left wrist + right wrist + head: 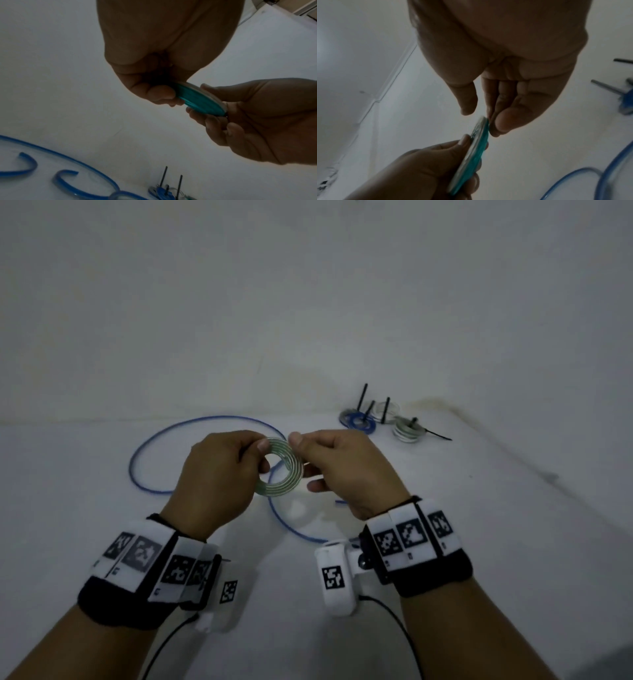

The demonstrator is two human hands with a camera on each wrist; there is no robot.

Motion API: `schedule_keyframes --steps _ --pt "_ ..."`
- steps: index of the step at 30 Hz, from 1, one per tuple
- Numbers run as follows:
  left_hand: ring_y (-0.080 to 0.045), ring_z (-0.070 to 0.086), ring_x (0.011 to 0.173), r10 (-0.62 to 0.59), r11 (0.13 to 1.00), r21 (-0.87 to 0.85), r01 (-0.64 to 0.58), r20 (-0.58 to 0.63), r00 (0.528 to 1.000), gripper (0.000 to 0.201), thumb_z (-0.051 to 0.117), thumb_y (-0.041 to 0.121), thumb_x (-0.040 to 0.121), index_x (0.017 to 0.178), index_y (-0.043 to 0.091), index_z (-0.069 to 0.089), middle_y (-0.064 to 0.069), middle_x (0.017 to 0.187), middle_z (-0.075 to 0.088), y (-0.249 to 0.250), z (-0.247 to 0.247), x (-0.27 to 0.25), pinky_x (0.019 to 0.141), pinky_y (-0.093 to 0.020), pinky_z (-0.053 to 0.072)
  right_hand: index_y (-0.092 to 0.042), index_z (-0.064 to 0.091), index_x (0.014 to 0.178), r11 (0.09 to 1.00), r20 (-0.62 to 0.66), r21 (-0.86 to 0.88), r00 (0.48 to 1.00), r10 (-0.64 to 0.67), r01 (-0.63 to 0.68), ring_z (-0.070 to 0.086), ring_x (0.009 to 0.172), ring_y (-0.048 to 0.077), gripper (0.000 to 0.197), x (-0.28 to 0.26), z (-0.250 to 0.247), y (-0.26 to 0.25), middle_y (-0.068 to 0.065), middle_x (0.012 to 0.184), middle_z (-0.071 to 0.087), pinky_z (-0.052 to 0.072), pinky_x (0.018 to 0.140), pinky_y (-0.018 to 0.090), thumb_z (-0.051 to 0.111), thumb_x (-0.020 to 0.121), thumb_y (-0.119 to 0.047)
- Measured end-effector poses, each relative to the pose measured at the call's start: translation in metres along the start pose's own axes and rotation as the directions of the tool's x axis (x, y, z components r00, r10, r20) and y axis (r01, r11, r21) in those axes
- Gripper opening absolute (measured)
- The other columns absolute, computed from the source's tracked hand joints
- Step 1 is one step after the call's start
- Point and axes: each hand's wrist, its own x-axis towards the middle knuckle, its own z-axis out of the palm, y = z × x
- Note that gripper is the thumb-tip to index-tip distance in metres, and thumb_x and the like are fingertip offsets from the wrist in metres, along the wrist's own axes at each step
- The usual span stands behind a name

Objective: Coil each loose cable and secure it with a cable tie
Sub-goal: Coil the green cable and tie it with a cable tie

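My fingers [255, 455] on the left are curled round the near-left rim of a flat, tightly wound coil of pale green cable [280, 467], thumb on top and the other fingertips underneath. My left hand [219, 474] is raised above the white table [102, 491], knuckles up, wrist bent inward, with a black strap carrying white printed marker tiles [150, 566] behind it. The coil hangs between both hands, off the table, tilted with its face toward me. It is a neat spiral of several turns with an open middle, greenish-white from above and a stronger teal in the left wrist view. My right hand [342, 470] meets it from the other side: thumb and forefinger pinch the far-right rim, the lower fingers loosely curled below it. The right wrist view shows the coil edge-on, so its turns cannot be counted there.

Under and behind my hands a long loose blue cable [154, 460] lies in wide loops on the table; my hands cover part of it. Farther right, near the back edge, stand small bundled coils with black cable ties [376, 419] sticking up. They are dim and too small to tell how many there are.
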Motion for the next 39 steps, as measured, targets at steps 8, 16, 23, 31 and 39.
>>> schedule_keyframes --steps 8,16,23,31,39 --pt "-0.001 0.058 0.058 0.046 0.999 0.007 -0.048 0.202 0.978 0.036 0.048 0.03 0.098 0.068 0.023 0.066 0.011 0.062 0.065 0.051 0.04 -0.025 0.056 -0.017 0.036 -0.01 0.076 0.087 0.957 -0.171 -0.242 0.978 0.121 -0.161 0.065 0.07 0.013 0.019 -0.057 -0.09 0.012 0.007 0.084 0.076 0.055 0.06 0.025 0.072 0.088 -0.029" --pt "-0.004 0.061 0.064 0.046 0.999 0.007 -0.05 0.287 0.957 0.034 0.047 0.029 0.099 0.074 0.021 0.069 0.007 0.069 0.07 0.071 0.061 -0.045 0.062 -0.019 0.044 -0.007 0.076 0.096 0.435 -0.157 -0.844 0.919 0.361 -0.315 0.068 0.091 0.025 0.026 -0.08 -0.14 0.054 0.008 0.097 0.073 0.057 0.078 0.033 0.076 0.082 -0.029" --pt "-0.002 0.061 0.062 0.025 0.999 0.024 -0.034 0.291 0.956 0.033 0.047 0.029 0.099 0.075 0.022 0.069 0.01 0.068 0.068 0.069 0.059 -0.051 0.058 -0.019 0.041 -0.014 0.062 0.072 0.179 -0.295 -0.912 0.893 0.338 -0.369 0.06 0.067 0.017 0.028 -0.051 -0.149 0.087 0.001 0.078 0.065 0.052 0.065 0.029 0.079 0.075 -0.037" --pt "0.0 0.061 0.06 0.029 0.999 0.021 -0.036 0.255 0.967 0.03 0.048 0.031 0.098 0.077 0.027 0.069 0.014 0.068 0.068 0.06 0.051 -0.049 0.058 -0.018 0.039 -0.013 0.056 0.071 0.206 -0.312 -0.901 0.9 0.305 -0.382 0.059 0.069 0.02 0.023 -0.043 -0.146 0.077 0.002 0.075 0.063 0.044 0.053 0.024 0.07 0.082 -0.027" --pt "-0.002 0.063 0.062 0.093 0.992 -0.108 -0.069 0.232 0.968 0.022 0.05 0.03 0.098 0.085 0.031 0.068 0.014 0.071 0.069 0.055 0.041 -0.05 0.056 -0.007 0.041 -0.012 0.066 0.08 0.841 -0.302 -0.52 0.953 -0.016 -0.151 0.073 0.065 0.025 0.018 -0.035 -0.111 0.022 0.007 0.07 0.074 0.061 0.071 0.043 0.072 0.084 -0.029"
